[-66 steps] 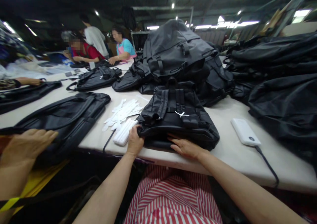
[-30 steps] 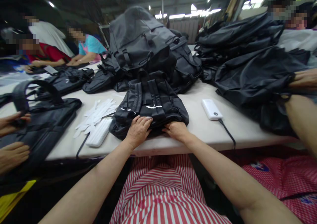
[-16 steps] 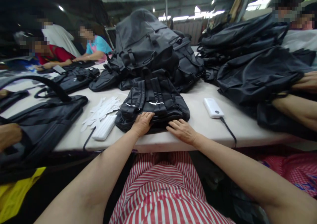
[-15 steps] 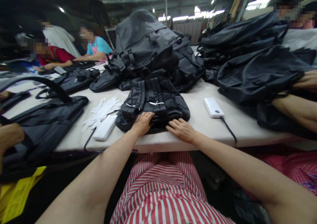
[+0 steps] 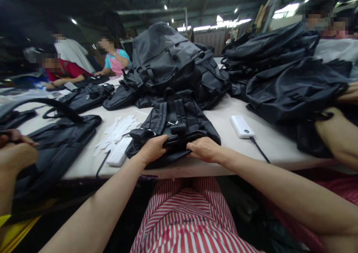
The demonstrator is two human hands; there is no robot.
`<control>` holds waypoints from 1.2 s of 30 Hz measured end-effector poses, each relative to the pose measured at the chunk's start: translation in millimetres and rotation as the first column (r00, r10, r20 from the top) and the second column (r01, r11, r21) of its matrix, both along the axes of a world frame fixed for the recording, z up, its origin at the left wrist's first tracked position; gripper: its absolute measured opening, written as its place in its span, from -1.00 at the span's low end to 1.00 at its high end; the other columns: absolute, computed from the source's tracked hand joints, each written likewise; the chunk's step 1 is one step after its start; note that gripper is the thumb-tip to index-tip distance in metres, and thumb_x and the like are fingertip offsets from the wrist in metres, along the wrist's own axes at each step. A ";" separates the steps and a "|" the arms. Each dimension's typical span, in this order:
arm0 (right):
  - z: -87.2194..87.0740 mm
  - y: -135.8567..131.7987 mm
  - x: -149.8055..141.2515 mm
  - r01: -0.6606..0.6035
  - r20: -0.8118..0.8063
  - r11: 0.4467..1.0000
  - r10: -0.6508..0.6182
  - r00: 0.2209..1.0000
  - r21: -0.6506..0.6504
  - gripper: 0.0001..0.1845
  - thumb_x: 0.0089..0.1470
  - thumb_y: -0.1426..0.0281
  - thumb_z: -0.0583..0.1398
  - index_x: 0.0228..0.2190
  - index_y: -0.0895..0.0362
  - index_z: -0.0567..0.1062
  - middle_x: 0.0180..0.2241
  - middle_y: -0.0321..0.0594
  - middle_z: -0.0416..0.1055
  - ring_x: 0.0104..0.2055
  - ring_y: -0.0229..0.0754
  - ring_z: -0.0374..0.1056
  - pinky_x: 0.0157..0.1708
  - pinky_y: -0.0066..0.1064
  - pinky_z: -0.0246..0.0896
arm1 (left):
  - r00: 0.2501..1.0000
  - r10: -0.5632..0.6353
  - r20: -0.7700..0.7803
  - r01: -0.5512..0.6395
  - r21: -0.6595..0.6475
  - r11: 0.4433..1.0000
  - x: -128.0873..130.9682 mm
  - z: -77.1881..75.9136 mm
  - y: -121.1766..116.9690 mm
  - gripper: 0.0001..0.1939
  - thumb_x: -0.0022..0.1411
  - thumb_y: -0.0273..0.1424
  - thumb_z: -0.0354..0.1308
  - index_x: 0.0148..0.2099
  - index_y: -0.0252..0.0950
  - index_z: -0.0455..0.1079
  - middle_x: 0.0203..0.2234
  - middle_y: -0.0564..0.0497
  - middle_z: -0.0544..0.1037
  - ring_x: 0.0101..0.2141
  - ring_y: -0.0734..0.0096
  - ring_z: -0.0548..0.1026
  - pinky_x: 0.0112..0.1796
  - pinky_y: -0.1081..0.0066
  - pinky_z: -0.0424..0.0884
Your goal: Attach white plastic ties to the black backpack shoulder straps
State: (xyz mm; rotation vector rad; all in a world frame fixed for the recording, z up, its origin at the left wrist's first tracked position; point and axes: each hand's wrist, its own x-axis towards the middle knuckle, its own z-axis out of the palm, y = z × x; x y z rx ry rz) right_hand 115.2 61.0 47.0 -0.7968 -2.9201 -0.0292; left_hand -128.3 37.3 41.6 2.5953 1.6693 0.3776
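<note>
A black backpack [image 5: 179, 122] lies straps-up on the pale table [image 5: 223, 133] right in front of me. My left hand [image 5: 152, 148] is closed round its near bottom edge on the left side. My right hand [image 5: 204, 148] is closed round the same edge on the right side. The near edge sits lifted a little off the table between my hands.
White tags [image 5: 117, 130] and a white power bank [image 5: 119, 152] lie left of the backpack; another power bank [image 5: 241, 126] with a cable lies right. Piled black bags [image 5: 167, 62] fill the back and right [image 5: 291, 81]. Co-workers' hands [image 5: 16, 152] handle a bag [image 5: 58, 144] at left.
My hands went from lying flat on the backpack's near edge to gripping it, and the edge has risen slightly. The view has tilted a little.
</note>
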 end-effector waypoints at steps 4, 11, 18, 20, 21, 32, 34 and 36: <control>-13.9 -34.8 5.9 0.073 0.036 0.992 -0.069 0.997 -0.106 -0.58 0.11 0.10 0.01 -0.34 0.18 0.46 -0.34 -0.09 0.44 -0.32 -0.14 0.37 -0.38 -0.43 0.17 | 0.997 0.025 -0.067 -0.019 0.086 0.996 12.0 -18.7 -20.7 -0.73 0.04 -0.49 0.08 -0.15 -0.24 0.31 -0.30 -0.02 0.48 -0.26 0.31 0.44 -0.29 0.40 0.34; -24.4 -43.2 -25.9 0.261 -0.035 0.941 -0.274 0.961 -0.216 -0.66 0.18 0.34 -0.05 -0.13 0.12 0.43 -0.25 -0.11 0.46 -0.23 -0.18 0.38 -0.22 -0.43 0.21 | 0.997 -0.070 -0.009 0.070 0.288 0.955 11.1 -26.9 -20.7 -0.65 0.08 -0.54 0.04 -0.03 -0.27 0.29 -0.17 -0.08 0.48 -0.15 0.27 0.40 -0.13 0.30 0.32; -37.7 -27.3 -32.0 0.378 -0.264 0.893 -0.436 0.860 -0.244 -0.69 0.16 0.41 -0.04 -0.16 0.15 0.43 -0.24 -0.15 0.47 -0.21 -0.20 0.38 -0.17 -0.45 0.22 | 0.991 -0.077 0.105 0.032 0.376 0.926 35.8 -36.1 -65.3 -0.79 0.19 -0.42 0.02 -0.12 -0.18 0.36 -0.23 -0.03 0.51 -0.18 0.32 0.41 -0.13 0.25 0.30; -34.7 -32.1 -28.5 0.324 -0.380 0.928 -0.371 0.847 -0.186 -0.70 0.16 0.43 -0.04 -0.15 0.17 0.41 -0.23 -0.13 0.46 -0.20 -0.20 0.36 -0.16 -0.42 0.21 | 0.996 -0.055 0.073 0.034 0.264 0.964 40.6 -44.6 -73.2 -0.80 0.21 -0.37 -0.01 -0.15 -0.23 0.38 -0.28 -0.04 0.52 -0.26 0.31 0.43 -0.22 0.28 0.34; -32.2 -35.2 -26.7 0.301 -0.424 0.945 -0.325 0.846 -0.125 -0.69 0.16 0.44 -0.04 -0.13 0.18 0.40 -0.21 -0.11 0.44 -0.18 -0.18 0.34 -0.14 -0.40 0.20 | 0.997 -0.021 0.073 0.004 0.229 0.973 41.3 -48.5 -75.0 -0.77 0.21 -0.34 -0.02 -0.14 -0.26 0.38 -0.26 -0.06 0.51 -0.26 0.29 0.43 -0.24 0.27 0.35; 12.6 -5.1 -41.1 0.031 -0.146 0.946 0.017 0.989 0.322 -0.70 0.20 0.42 -0.06 -0.10 0.16 0.36 -0.27 -0.11 0.39 -0.23 -0.13 0.20 -0.24 -0.29 -0.03 | 0.990 -0.047 0.133 0.017 0.217 0.976 32.6 -56.1 -76.6 -0.68 0.21 -0.29 0.00 -0.01 -0.25 0.33 -0.06 -0.10 0.45 -0.08 0.21 0.39 -0.07 0.19 0.31; 23.2 5.5 -44.3 0.069 -0.156 0.948 -0.021 0.988 0.311 -0.72 0.19 0.37 -0.04 -0.18 0.16 0.40 -0.35 -0.14 0.38 -0.29 -0.15 0.20 -0.30 -0.33 -0.04 | 0.982 -0.075 0.173 0.026 0.274 0.961 30.1 -55.3 -80.4 -0.72 0.19 -0.35 0.02 -0.04 -0.23 0.36 -0.08 -0.08 0.46 -0.05 0.22 0.37 -0.06 0.18 0.29; 33.0 13.4 -45.8 0.138 -0.204 0.942 -0.077 0.976 0.305 -0.72 0.19 0.31 -0.02 -0.20 0.16 0.40 -0.36 -0.15 0.37 -0.30 -0.15 0.20 -0.32 -0.35 -0.04 | 0.978 -0.077 0.192 0.015 0.305 0.952 26.8 -54.2 -83.4 -0.73 0.18 -0.38 0.04 -0.06 -0.22 0.37 -0.07 -0.06 0.47 -0.02 0.22 0.35 -0.04 0.18 0.27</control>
